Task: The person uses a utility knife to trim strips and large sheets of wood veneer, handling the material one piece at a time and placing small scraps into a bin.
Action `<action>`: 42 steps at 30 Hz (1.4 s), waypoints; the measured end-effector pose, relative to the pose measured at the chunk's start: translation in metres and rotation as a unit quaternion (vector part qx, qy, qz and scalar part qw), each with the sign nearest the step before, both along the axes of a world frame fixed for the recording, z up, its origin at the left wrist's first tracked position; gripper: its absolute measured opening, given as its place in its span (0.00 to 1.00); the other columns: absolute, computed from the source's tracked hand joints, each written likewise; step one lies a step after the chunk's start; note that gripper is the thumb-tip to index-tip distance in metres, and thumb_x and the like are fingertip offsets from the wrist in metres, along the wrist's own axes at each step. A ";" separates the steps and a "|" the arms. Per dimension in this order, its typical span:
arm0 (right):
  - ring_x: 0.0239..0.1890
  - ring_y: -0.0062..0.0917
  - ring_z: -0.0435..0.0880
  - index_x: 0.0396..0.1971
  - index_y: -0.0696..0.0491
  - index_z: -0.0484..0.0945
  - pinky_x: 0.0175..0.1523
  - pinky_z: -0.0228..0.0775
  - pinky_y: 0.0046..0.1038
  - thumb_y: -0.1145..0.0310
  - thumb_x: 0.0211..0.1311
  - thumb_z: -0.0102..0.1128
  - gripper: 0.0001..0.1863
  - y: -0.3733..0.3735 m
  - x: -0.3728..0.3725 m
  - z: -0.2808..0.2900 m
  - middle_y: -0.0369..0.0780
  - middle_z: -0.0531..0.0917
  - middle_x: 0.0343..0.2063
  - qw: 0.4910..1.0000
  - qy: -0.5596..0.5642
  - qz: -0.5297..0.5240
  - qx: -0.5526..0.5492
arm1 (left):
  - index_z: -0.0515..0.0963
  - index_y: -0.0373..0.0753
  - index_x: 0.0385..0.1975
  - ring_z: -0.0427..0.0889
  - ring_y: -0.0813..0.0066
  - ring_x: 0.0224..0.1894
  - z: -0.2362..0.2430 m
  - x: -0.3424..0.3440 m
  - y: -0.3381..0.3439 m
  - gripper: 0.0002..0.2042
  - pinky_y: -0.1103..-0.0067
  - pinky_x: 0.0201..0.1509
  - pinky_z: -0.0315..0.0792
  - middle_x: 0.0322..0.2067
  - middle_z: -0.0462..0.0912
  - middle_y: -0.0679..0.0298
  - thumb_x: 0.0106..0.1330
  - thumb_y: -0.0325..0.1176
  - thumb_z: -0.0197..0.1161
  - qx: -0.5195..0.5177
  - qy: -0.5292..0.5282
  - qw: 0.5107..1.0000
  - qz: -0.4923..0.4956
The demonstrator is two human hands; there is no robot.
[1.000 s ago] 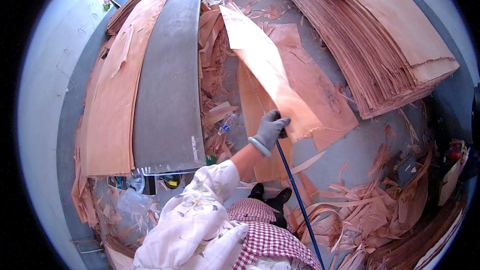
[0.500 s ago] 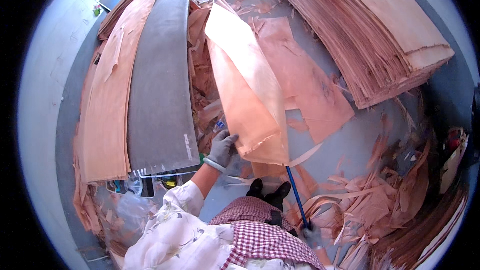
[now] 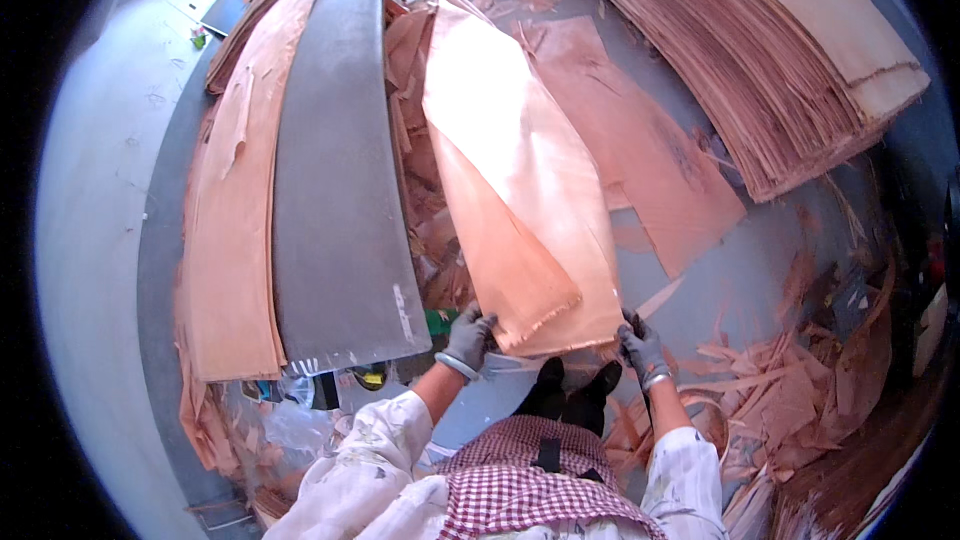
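Note:
A long sheet of wood veneer (image 3: 530, 170) stretches away in front of me, pale and shiny in the light. A darker orange piece (image 3: 500, 260) lies over its left part, with a ragged near end; I cannot tell whether it is a fold or a second sheet. My left hand (image 3: 468, 338), in a grey glove, is closed on the near left corner. At the near right corner my right hand (image 3: 642, 346), gloved too, has its fingers closed on the edge. The blue stick seen earlier does not show clearly now.
On the left stand a dark grey board (image 3: 340, 170) and a veneer stack (image 3: 235, 240). A thick veneer stack (image 3: 760, 60) rises at the far right. Another veneer sheet (image 3: 630, 130) lies on the floor beyond mine. Torn scraps (image 3: 770, 390) heap at the lower right.
My right hand has come up from low beside my apron to the sheet's near right corner. The sheet's near end has swung right and spread wider. The blue stick has dropped from clear view.

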State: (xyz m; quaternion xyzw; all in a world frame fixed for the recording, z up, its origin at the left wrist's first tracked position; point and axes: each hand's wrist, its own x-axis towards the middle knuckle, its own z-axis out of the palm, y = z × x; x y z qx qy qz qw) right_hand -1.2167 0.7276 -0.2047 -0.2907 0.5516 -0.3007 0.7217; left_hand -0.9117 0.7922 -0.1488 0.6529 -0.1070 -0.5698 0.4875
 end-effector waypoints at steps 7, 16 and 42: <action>0.15 0.11 0.67 0.51 0.55 0.71 0.18 0.58 0.15 0.73 0.56 0.53 0.20 0.019 0.004 0.087 0.30 0.74 0.20 0.998 0.057 0.028 -0.021 | 0.71 0.35 0.40 0.79 0.70 0.29 -0.028 -0.003 0.036 0.09 0.75 0.31 0.76 0.32 0.77 0.61 0.63 0.30 0.54 0.039 -0.005 0.998 -0.057; 0.19 0.10 0.69 0.53 0.56 0.69 0.23 0.61 0.14 0.74 0.57 0.52 0.21 0.035 -0.024 0.089 0.32 0.77 0.25 0.960 0.198 0.089 -0.179 | 0.70 0.35 0.43 0.79 0.70 0.28 -0.034 -0.024 0.041 0.11 0.74 0.29 0.75 0.31 0.78 0.60 0.63 0.31 0.54 0.143 0.040 0.984 -0.096; 0.48 0.31 0.77 0.57 0.53 0.64 0.51 0.67 0.28 0.55 0.58 0.54 0.29 0.042 -0.073 0.300 0.44 0.77 0.47 0.936 0.193 0.194 -0.220 | 0.66 0.33 0.49 0.69 0.75 0.44 0.164 -0.104 -0.148 0.19 0.80 0.50 0.65 0.41 0.72 0.66 0.66 0.41 0.51 -0.185 -0.100 0.975 -0.071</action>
